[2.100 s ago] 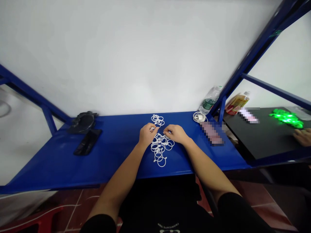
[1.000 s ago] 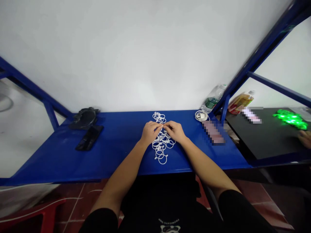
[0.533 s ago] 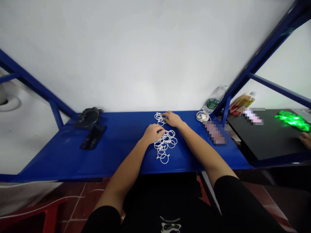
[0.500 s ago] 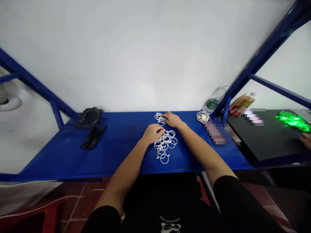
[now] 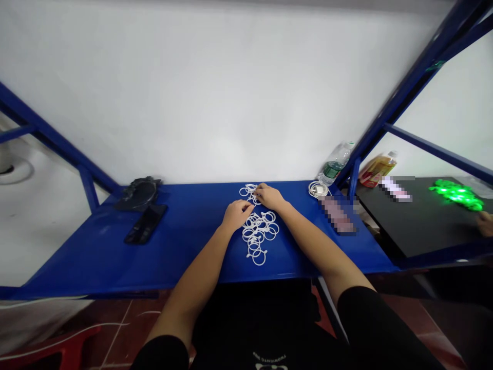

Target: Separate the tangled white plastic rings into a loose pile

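Thin white plastic rings with small knobs lie in two groups on the blue table (image 5: 192, 226). The larger heap of white rings (image 5: 259, 258) reaches toward my body, overlapping and flat. A smaller group of white rings (image 5: 244, 191) lies behind it, near the wall. My right hand (image 5: 269, 197) rests at this rear group, its fingers bent and closed at a ring. My left hand (image 5: 236, 216) is between the groups, at the left edge of the larger heap. Its fingers are curled together; whatever they hold is hidden.
At left lie a black phone (image 5: 145, 224) and a black bundle in plastic (image 5: 140, 193). On the right are a coiled white cable (image 5: 319, 190), a water bottle (image 5: 336, 165) and a blurred-out flat object (image 5: 338, 215). Blue frame bars flank the table; another person's hand (image 5: 485, 224) shows beyond.
The rear group of rings is more spread out, with one ring farther left. My left hand has moved slightly away from the larger heap toward the rear group. The view has shifted slightly.
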Motion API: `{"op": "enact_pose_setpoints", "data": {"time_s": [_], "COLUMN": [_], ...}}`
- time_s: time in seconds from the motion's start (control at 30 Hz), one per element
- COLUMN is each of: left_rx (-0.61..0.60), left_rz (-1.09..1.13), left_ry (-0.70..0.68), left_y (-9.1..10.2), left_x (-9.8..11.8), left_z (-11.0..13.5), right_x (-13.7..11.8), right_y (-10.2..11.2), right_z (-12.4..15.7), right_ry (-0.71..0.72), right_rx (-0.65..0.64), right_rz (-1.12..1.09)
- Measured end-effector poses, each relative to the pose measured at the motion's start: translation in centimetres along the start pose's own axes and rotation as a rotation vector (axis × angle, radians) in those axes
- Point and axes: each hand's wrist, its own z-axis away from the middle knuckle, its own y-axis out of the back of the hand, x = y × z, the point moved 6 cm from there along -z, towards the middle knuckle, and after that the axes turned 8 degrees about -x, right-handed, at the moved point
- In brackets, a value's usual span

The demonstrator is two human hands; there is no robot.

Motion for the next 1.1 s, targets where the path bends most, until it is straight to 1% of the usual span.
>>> {"op": "enact_pose_setpoints", "data": {"time_s": [0.1, 0.23, 0.37, 0.43, 0.5, 0.67, 0.8, 0.93, 1.03, 1.1], "left_rx": [0.009, 0.055, 0.116, 0.148, 0.183, 0.248, 0.273, 0.244, 0.191, 0.162], "left_rz": [0.008, 0.067, 0.256, 0.336, 0.361, 0.294, 0.217, 0.171, 0.160, 0.173], "left_ry": [0.026, 0.052, 0.030, -0.003, -0.058, -0.153, -0.169, -0.203, -0.243, -0.231], "left_y": [0.0, 0.0, 0.1, 0.4, 0.8, 1.8, 2.1, 1.7, 1.2, 0.9], "left_x": [-0.2, -0.8, -1.2, -0.9, -0.1, 1.9, 2.4, 2.5, 2.7, 2.8], "left_z": [0.0, 0.0, -0.1, 0.0, 0.1, 0.5, 0.8, 0.9, 0.9, 1.0], "right_x": [0.2, 0.5, -0.7, -1.7, -2.5, -3.6, -3.9, -4.0, -4.2, -4.0], "right_y": [0.3, 1.0, 1.9, 2.4, 2.6, 1.8, 1.7, 2.6, 2.8, 2.7], "right_z": [0.5, 1.8, 4.1, 5.5, 6.8, 8.5, 9.0, 9.3, 9.4, 9.4], "right_ry": [0.011, 0.014, 0.137, 0.195, 0.231, 0.230, 0.240, 0.223, 0.239, 0.225], "right_rx": [0.077, 0.244, 0.339, 0.364, 0.373, 0.340, 0.352, 0.426, 0.432, 0.442], "right_rz": [-0.048, -0.156, -0.245, -0.290, -0.328, -0.355, -0.356, -0.443, -0.526, -0.580]}}
